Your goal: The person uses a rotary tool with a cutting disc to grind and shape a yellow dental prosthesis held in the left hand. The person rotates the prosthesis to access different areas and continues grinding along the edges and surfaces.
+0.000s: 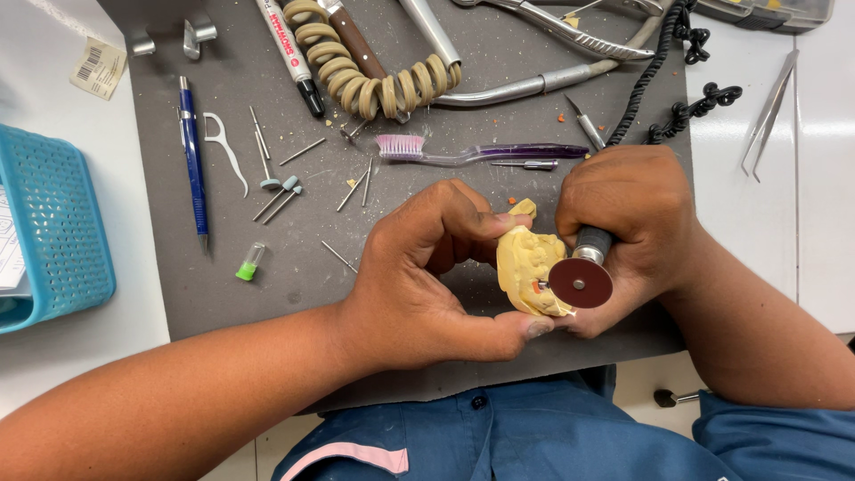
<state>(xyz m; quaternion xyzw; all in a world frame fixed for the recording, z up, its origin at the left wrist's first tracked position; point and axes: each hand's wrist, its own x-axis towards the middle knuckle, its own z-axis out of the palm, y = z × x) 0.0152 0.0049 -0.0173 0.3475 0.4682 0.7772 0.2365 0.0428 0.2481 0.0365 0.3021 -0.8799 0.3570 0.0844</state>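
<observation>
My left hand (427, 267) grips a yellow plaster dental cast (524, 264) between thumb and fingers, just above the near edge of the grey mat (232, 276). My right hand (628, 223) is closed around a rotary handpiece (591, 244) whose dark red cutting disc (581, 282) sits against the right side of the cast. The handpiece body is mostly hidden inside the fist.
On the mat lie a purple toothbrush (481, 153), several loose burs (283, 198), a blue pen (192, 151), a marker (289, 49), a coiled beige hose (361, 76), pliers (570, 31) and a green-capped vial (250, 263). A blue basket (53, 232) stands at the left, tweezers (768, 111) at the right.
</observation>
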